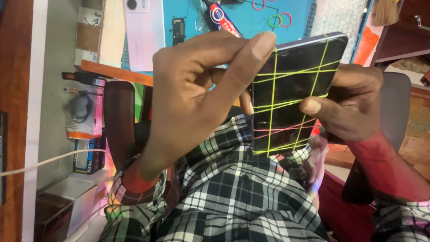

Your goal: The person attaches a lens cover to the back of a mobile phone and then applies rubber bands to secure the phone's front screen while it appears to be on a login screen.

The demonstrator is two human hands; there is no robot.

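Note:
A dark smartphone (291,89) is held up in front of me, wrapped in crossing yellow-green rubber bands (273,85) and a few pink ones low on the screen. My left hand (192,94) grips its left edge, the thumb tip pressed at the top left corner where a yellow band runs. From the right, my right hand (354,103) clasps the phone, its thumb lying on the screen. Checked sleeves with red cuffs cover both forearms.
Behind the hands lies a blue work mat (188,13) with a white phone (144,31) face down, a small dark part (178,30), a tube (224,20) and loose coloured rubber bands (277,19). Packaged items (83,107) and a white cable (45,163) sit at left.

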